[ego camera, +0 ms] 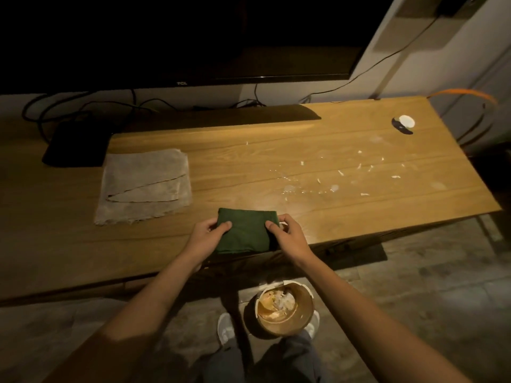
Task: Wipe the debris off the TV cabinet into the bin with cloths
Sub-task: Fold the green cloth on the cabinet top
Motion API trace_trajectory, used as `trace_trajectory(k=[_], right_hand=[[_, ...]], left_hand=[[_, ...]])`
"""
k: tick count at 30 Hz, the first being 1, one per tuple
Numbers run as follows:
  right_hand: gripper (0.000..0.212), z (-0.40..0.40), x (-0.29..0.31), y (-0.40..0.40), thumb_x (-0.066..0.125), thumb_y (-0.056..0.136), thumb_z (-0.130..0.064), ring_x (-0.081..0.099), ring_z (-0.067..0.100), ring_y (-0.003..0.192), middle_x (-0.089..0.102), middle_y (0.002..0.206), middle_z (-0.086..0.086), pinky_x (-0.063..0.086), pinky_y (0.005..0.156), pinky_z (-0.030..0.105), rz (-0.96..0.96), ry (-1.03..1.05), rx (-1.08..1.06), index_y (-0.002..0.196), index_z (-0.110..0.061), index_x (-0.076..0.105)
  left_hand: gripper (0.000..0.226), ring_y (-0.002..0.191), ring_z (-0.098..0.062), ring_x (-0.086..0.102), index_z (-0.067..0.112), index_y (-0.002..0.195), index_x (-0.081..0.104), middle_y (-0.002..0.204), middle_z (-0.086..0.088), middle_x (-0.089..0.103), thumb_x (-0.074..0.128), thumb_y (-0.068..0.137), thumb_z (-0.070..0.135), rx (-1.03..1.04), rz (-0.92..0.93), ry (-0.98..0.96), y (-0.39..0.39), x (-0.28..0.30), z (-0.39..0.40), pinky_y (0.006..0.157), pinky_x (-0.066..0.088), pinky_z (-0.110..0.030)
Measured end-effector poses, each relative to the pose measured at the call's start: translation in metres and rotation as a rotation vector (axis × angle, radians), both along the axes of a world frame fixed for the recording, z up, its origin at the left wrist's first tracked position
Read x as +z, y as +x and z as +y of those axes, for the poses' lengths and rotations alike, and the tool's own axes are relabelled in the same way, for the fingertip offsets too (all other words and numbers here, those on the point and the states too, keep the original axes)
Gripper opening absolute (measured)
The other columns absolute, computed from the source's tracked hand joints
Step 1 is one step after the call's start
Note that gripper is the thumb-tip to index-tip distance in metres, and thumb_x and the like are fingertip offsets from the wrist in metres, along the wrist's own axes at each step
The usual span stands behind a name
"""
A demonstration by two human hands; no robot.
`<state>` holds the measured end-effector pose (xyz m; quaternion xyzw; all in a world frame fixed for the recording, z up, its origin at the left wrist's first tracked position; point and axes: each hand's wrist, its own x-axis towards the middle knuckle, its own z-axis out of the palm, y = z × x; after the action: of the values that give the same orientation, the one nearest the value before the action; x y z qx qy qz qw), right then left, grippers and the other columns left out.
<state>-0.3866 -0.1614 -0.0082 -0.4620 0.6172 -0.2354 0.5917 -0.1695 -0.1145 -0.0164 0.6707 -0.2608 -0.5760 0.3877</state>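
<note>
A folded green cloth (pixel 246 230) lies at the front edge of the wooden TV cabinet (pixel 318 150). My left hand (pixel 206 234) grips its left side and my right hand (pixel 287 234) grips its right side. White debris bits (pixel 340 175) and wet streaks are scattered over the right part of the cabinet top. A folded grey-white cloth (pixel 145 185) lies flat to the left. The round brown bin (pixel 284 306) stands on the floor below the cabinet's front edge, between my feet, with scraps inside.
A TV (pixel 177 40) stands at the back, with a long dark bar (pixel 221 117) under it. A black box (pixel 77 145) and cables sit at the back left. A small white and black object (pixel 404 123) lies near the right rear corner. An orange cable (pixel 464 94) curves beyond the cabinet.
</note>
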Motion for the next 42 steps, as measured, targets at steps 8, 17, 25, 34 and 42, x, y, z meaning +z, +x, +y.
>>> trace_trajectory(k=[8,17,25,34,42], right_hand=[[0.008,-0.03,-0.006,-0.106,0.067,0.1,-0.024,0.073,0.029,0.101,0.073,0.108,0.014,0.06,0.09,0.055,0.037,-0.043,-0.008,0.104,-0.018,0.065],[0.019,-0.067,-0.033,-0.179,0.068,0.099,-0.028,0.068,0.044,0.097,0.071,0.102,0.023,0.058,0.089,0.058,0.12,-0.031,0.1,0.104,-0.011,0.063],[0.02,-0.079,-0.051,-0.173,0.072,0.095,-0.025,0.056,0.016,0.064,0.061,0.07,-0.001,0.047,0.063,0.034,0.28,-0.097,0.226,0.085,-0.01,0.063],[0.018,-0.07,-0.056,-0.178,0.072,0.092,-0.034,0.069,0.02,0.079,0.069,0.08,-0.002,0.059,0.073,0.043,0.457,-0.145,0.183,0.083,-0.023,0.062],[0.017,-0.018,-0.051,-0.198,0.067,0.097,-0.04,0.065,0.016,0.086,0.068,0.097,-0.002,0.058,0.08,0.042,0.497,-0.261,0.15,0.099,-0.023,0.064]], left_hand=[[0.019,0.087,-0.018,0.077,0.017,0.111,0.073,0.098,-0.004,0.08,0.07,0.093,0.018,0.052,0.107,0.05,-0.103,-0.019,-0.03,0.067,0.061,-0.027],[0.007,0.075,-0.006,0.075,0.021,0.097,0.073,0.092,0.003,0.078,0.068,0.094,0.018,0.072,-0.067,0.077,-0.176,-0.026,-0.053,0.057,0.055,-0.017],[0.01,0.077,-0.008,0.065,0.027,0.078,0.071,0.073,0.016,0.067,0.079,0.084,0.029,0.157,-0.546,0.159,-0.169,-0.041,-0.05,0.069,0.049,-0.02],[0.019,0.09,-0.02,0.067,0.024,0.091,0.066,0.09,0.003,0.069,0.076,0.085,0.039,0.079,-0.715,0.145,-0.164,-0.043,-0.036,0.078,0.056,-0.037],[0.034,0.103,-0.014,0.058,0.023,0.117,0.058,0.116,0.001,0.056,0.062,0.092,0.046,-0.042,-0.91,-0.026,-0.17,-0.041,0.022,0.071,0.051,-0.031]])
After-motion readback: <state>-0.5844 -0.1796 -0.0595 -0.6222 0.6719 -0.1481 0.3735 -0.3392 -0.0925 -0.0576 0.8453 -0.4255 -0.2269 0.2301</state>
